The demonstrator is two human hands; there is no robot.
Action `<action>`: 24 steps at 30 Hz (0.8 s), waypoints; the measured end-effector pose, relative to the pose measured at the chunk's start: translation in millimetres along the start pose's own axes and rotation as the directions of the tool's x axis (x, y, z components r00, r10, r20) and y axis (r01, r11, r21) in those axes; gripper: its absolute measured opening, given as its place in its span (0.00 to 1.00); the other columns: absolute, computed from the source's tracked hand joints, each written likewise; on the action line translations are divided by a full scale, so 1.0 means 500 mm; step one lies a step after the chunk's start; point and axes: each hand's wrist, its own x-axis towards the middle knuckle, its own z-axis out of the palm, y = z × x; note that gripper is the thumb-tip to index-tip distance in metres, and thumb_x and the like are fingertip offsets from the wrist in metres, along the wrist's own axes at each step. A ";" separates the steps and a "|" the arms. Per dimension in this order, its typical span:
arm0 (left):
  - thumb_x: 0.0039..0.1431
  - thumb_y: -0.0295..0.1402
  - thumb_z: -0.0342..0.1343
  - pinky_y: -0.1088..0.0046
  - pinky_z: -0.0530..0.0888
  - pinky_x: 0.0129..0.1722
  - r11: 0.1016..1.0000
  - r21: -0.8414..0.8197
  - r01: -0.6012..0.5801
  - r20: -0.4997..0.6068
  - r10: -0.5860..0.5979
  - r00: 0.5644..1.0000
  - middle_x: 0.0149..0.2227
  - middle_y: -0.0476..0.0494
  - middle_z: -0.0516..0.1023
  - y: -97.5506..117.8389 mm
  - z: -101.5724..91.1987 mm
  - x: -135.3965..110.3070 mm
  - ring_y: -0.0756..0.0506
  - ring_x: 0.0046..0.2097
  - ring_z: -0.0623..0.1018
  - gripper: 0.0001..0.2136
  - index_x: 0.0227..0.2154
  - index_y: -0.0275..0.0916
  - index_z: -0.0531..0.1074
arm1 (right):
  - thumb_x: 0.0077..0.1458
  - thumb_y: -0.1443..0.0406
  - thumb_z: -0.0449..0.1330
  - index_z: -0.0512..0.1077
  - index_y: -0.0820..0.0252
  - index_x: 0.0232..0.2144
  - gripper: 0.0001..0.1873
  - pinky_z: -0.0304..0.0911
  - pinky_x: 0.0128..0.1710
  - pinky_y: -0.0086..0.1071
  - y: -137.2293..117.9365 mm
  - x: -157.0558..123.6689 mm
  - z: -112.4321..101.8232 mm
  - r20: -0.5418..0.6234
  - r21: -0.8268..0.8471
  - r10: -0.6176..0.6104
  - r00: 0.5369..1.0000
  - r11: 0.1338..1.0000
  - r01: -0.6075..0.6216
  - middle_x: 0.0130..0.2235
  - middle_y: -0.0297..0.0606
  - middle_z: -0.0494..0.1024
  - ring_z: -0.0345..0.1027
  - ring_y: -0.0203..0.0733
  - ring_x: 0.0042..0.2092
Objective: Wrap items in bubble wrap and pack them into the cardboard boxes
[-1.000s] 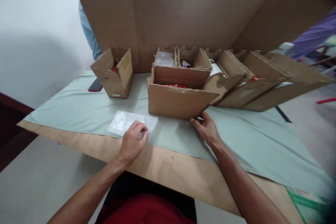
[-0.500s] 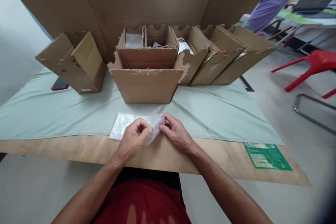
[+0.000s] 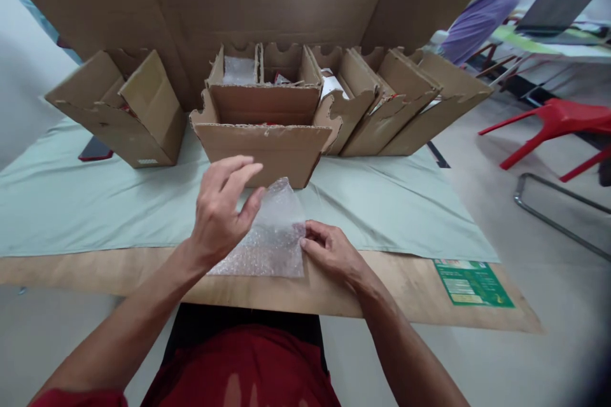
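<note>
A clear bubble wrap bag [image 3: 274, 245] lies at the table's front edge, its upper end raised toward the front cardboard box [image 3: 262, 152]. My right hand [image 3: 331, 249] pinches its right edge between thumb and fingers. Above the bag's left side is my left hand [image 3: 223, 210], fingers stretched and thumb apart, holding nothing. It hides part of the bag. Red bits show inside the front box, behind its front wall.
Several cardboard boxes [image 3: 363, 102] stand in a row behind, one holding more bubble wrap [image 3: 239, 70]. Another box [image 3: 138, 114] stands at left beside a dark phone-like object [image 3: 95, 149]. A green printed sheet [image 3: 472, 283] lies front right; a red stool [image 3: 548, 127] stands beyond.
My left hand has let go of the bubble wrap and lifted up and left, opening. The bag has turned and spread out, with its end now upright. My right hand stays at its right edge.
</note>
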 end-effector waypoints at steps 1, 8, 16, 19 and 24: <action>0.64 0.32 0.58 0.56 0.72 0.60 1.000 0.000 0.011 -0.006 -0.011 1.000 0.55 0.41 0.77 -0.006 -0.012 -0.028 0.39 0.57 0.76 0.16 0.54 0.44 0.72 | 0.59 0.60 0.59 0.80 0.57 0.43 0.14 0.69 0.40 0.36 0.003 0.000 -0.006 -0.005 0.028 0.028 1.000 0.999 -0.027 0.38 0.37 0.82 0.75 0.44 0.40; 0.60 0.40 0.61 0.46 0.69 0.63 0.942 -0.010 0.336 0.368 -0.309 0.877 0.61 0.35 0.73 -0.071 -0.060 -0.177 0.32 0.64 0.71 0.28 0.63 0.43 0.67 | 0.57 0.60 0.60 0.80 0.59 0.41 0.13 0.66 0.35 0.34 0.013 0.032 0.004 -0.110 -0.025 0.058 0.992 0.998 -0.061 0.30 0.34 0.78 0.70 0.41 0.33; 0.47 0.42 0.72 0.38 0.52 0.71 0.991 -0.063 0.122 0.522 -0.071 0.850 0.68 0.34 0.67 0.000 -0.032 -0.219 0.27 0.70 0.63 0.42 0.66 0.46 0.64 | 0.54 0.69 0.60 0.77 0.56 0.52 0.23 0.69 0.50 0.46 -0.015 0.016 0.029 -0.203 -0.339 -0.085 0.975 0.941 0.012 0.49 0.44 0.81 0.75 0.53 0.49; 0.48 0.40 0.72 0.36 0.52 0.71 0.991 -0.075 0.109 0.539 -0.052 0.841 0.68 0.32 0.67 0.011 -0.016 -0.242 0.27 0.70 0.64 0.45 0.69 0.44 0.60 | 0.51 0.72 0.64 0.75 0.49 0.57 0.31 0.60 0.61 0.55 -0.031 0.019 0.040 -0.089 -0.458 -0.271 0.959 0.866 0.202 0.65 0.44 0.71 0.63 0.60 0.65; 0.57 0.38 0.64 0.41 0.60 0.69 0.959 -0.049 0.277 0.457 -0.225 0.861 0.65 0.33 0.72 -0.026 -0.033 -0.234 0.31 0.67 0.69 0.34 0.66 0.42 0.64 | 0.64 0.61 0.58 0.82 0.53 0.38 0.11 0.70 0.49 0.43 -0.055 0.026 0.037 -0.116 -0.070 -0.272 0.955 0.962 0.265 0.42 0.39 0.85 0.77 0.47 0.45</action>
